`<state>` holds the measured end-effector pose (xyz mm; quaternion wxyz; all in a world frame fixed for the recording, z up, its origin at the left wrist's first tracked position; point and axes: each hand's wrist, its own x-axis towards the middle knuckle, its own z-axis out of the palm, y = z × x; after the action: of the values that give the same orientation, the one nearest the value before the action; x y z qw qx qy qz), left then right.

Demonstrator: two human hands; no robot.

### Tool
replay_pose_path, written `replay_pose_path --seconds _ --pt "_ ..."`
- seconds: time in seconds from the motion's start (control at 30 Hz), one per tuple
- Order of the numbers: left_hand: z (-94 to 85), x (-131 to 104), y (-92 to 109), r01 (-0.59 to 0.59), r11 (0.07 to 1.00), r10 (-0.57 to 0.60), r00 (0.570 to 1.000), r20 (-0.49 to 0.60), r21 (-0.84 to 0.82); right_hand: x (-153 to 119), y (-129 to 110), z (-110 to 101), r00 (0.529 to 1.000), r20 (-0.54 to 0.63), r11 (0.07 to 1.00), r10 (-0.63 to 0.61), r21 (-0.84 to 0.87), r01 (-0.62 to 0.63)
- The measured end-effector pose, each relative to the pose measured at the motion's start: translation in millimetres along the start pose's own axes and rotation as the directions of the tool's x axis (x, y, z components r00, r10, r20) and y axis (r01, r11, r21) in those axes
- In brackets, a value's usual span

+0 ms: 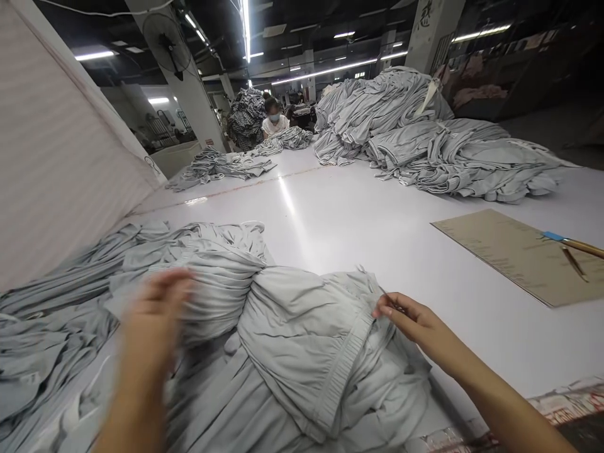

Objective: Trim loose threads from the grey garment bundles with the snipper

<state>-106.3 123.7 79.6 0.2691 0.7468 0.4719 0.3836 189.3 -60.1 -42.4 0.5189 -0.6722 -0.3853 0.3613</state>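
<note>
A light grey garment with a gathered elastic waistband point(342, 371) lies on top of a loose heap of similar grey cloth in front of me. My right hand point(408, 314) pinches the garment's edge at the upper right end of the waistband, thumb against fingers. Over the bunched grey cloth point(221, 283) to the left is my left hand point(158, 308), smeared by motion, so its fingers cannot be made out clearly. Whether it touches the cloth is not plain. More grey garments point(42, 340) spread along the left side of the table.
On the white table point(358, 220), a brown board point(509, 258) lies at right with a pen point(573, 263) and a blue-tipped tool point(576, 242). Large grey garment piles point(406, 126) stand at the back right. A masked person point(274, 119) sits at the far end. Pale fabric point(61, 138) hangs at left.
</note>
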Motion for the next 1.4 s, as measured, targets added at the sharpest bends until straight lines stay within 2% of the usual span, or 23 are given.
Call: replay_pose_path --seconds 0.03,0.1,0.17,0.23,0.3,0.33,0.4,0.53,0.63,0.7,0.8,0.9,1.07,1.2,1.4 --pt "34.7 -18.3 0.7 -0.06 0.998 0.059 0.989 0.137 0.002 0.8 0.9 4.3 1.0 0.011 1.0 -0.013 0.006 0.013" --pt "105.8 -53.7 6.8 -0.153 0.988 0.144 0.92 0.364 -0.006 2.7 -0.7 13.1 0.998 0.039 0.999 -0.041 0.012 0.041" --pt "165.3 -79.7 16.3 -0.233 0.972 0.189 0.868 0.46 0.04 4.2 -4.4 19.6 0.995 0.068 0.997 -0.07 0.012 0.07" --pt "203.7 -92.8 23.6 -0.261 0.955 0.167 0.868 0.469 0.143 4.5 -7.5 22.8 0.992 0.087 0.995 -0.096 0.003 0.096" --pt "219.6 -95.3 24.7 -0.271 0.938 0.147 0.875 0.462 0.216 3.0 -8.9 23.5 0.989 0.099 0.993 -0.112 -0.014 0.114" --pt "220.1 -94.4 23.1 -0.274 0.933 0.142 0.877 0.46 0.234 1.6 -9.1 23.6 0.988 0.106 0.993 -0.115 -0.022 0.118" --pt "210.2 -91.7 17.8 -0.281 0.932 0.151 0.875 0.46 0.228 -2.3 -9.0 23.9 0.984 0.13 0.992 -0.117 -0.031 0.122" --pt "168.9 -94.7 12.0 -0.286 0.95 0.202 0.872 0.446 0.128 -14.0 -13.4 28.4 0.968 0.211 0.99 -0.137 -0.014 0.143" --pt "142.2 -103.4 13.6 -0.21 0.977 0.202 0.899 0.388 -0.024 -23.4 -22.8 32.6 0.939 0.279 0.974 -0.2 -0.043 0.22" --pt "132.6 -108.8 13.7 -0.148 0.981 0.181 0.924 0.336 -0.122 -28.3 -30.5 34.3 0.916 0.326 0.948 -0.232 -0.135 0.288" --pt "128.2 -113.8 10.5 -0.187 0.971 0.219 0.945 0.245 -0.145 -33.6 -40.0 35.1 0.904 0.384 0.902 -0.185 -0.298 0.312" --pt "129.0 -115.1 6.7 -0.299 0.948 0.314 0.933 0.174 -0.109 -37.1 -44.4 35.4 0.904 0.403 0.872 -0.144 -0.38 0.308" --pt "130.2 -115.3 5.5 -0.355 0.931 0.364 0.919 0.153 -0.083 -40.0 -42.6 37.5 0.904 0.381 0.833 -0.193 -0.424 0.356" --pt "129.2 -118.7 1.0 -0.363 0.93 0.367 0.919 0.142 -0.06 -40.6 -41.4 40.3 0.906 0.379 0.835 -0.186 -0.425 0.349" --pt "128.4 -122.5 -5.0 -0.426 0.902 0.432 0.894 0.117 -0.074 -42.7 -41.3 43.4 0.901 0.385 0.796 -0.202 -0.471 0.38"
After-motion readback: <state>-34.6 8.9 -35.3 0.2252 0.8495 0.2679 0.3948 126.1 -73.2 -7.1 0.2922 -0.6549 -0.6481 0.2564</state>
